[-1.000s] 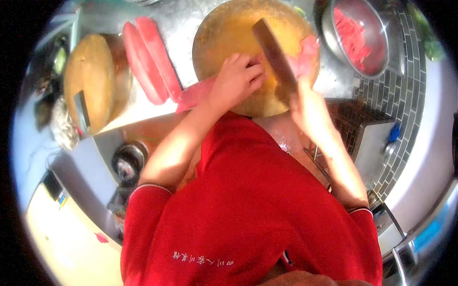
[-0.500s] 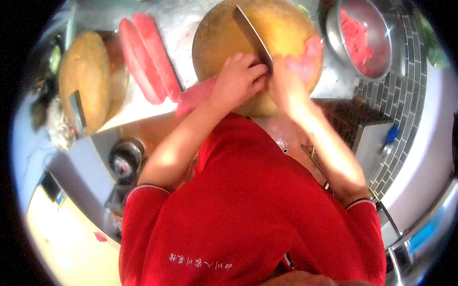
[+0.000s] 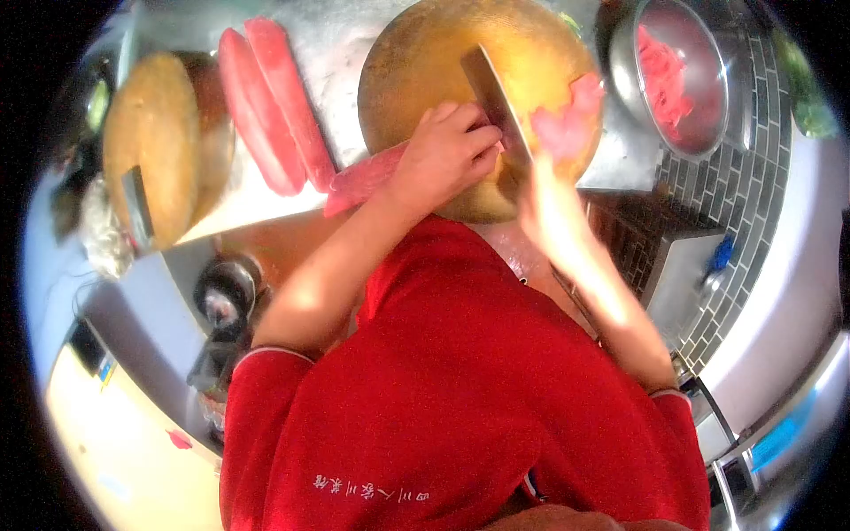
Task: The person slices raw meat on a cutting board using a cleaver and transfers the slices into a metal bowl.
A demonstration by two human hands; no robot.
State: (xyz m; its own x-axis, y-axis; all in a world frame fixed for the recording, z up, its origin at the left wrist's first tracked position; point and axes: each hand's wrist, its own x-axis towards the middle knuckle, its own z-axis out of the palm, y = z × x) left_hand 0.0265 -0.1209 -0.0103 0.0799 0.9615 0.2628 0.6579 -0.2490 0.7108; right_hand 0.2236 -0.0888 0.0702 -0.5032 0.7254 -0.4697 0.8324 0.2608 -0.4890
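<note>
My left hand (image 3: 450, 149) is closed over a long strip of raw pinkish-red meat (image 3: 359, 183), its fingertips curled near the cut end. Part of that strip is hidden under the hand and forearm. My right hand (image 3: 547, 199), a little blurred, grips a cleaver (image 3: 496, 97) whose blade stands just right of the strip's end. Both hands work over a round wooden chopping block (image 3: 407, 62). Thin slices of meat (image 3: 567, 122) lie on the block to the right of the blade.
Two more long meat strips (image 3: 273, 115) lie on the metal counter (image 3: 341, 40) at left. Beyond them stands another round block (image 3: 159, 115) with a knife (image 3: 137, 208) on it. A steel bowl (image 3: 713, 115) at right holds sliced meat (image 3: 664, 80).
My right hand and the cleaver have shifted right and toward me, away from my left fingertips. My left hand stays nearly in place on the strip.
</note>
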